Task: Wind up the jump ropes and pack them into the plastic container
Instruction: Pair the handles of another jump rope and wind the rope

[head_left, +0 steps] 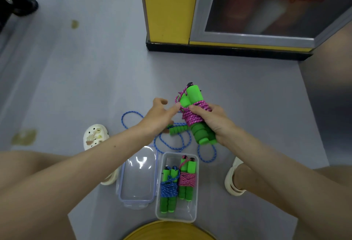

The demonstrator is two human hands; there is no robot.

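Observation:
My right hand (217,123) grips a pink jump rope (194,115) wound round its two green foam handles, held above the floor. My left hand (162,114) is beside it with fingers extended, its fingertips touching the pink cord near the handle tops. A blue jump rope (172,140) lies loose on the floor under my hands, one green handle (177,131) showing. The clear plastic container (195,190) sits near my feet and holds a wound blue rope (169,189) and a wound pink rope (187,179).
The container's clear lid (138,176) lies open-side up left of the container. My feet in pale sandals (95,136) (234,180) flank the items. A yellow cabinet with a black base (167,11) stands ahead. A yellow stool edge (169,230) is below.

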